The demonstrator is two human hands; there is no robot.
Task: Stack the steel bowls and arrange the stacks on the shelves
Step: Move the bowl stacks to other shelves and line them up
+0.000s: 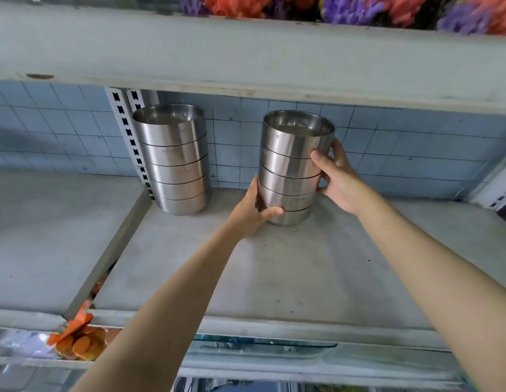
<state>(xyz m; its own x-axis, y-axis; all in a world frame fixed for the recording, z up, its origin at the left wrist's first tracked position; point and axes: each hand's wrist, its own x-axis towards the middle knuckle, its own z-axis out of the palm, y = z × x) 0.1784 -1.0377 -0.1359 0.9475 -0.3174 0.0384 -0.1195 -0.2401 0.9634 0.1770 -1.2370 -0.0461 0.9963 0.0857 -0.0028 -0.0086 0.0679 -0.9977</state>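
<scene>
Hands: both are busy, with the left hand and the right hand clamped on opposite sides of one stack of steel bowls.
Left hand grip: it sits low on the stack's left side. The thumb lies across the front near the seam above the bottom bowl, and the fingers wrap round behind.
Right hand grip: it sits higher on the right side. The thumb presses the front around the second bowl down, and the fingers curl round the far side.
Held stack: five bowls are nested upright, rims up, squarely between the two hands. The base is down at the surface of the grey shelf, but I can't tell whether it's fully resting there.
Second stack: another five nested bowls stand on the same shelf to the left, well apart from both hands and close to the slotted upright.
Backdrop: a pale blue tiled wall runs behind both stacks.
Above: the upper shelf carries orange and purple artificial flowers.
Below left: an orange packet pokes up at the shelf's front edge, beside the left forearm.
</scene>
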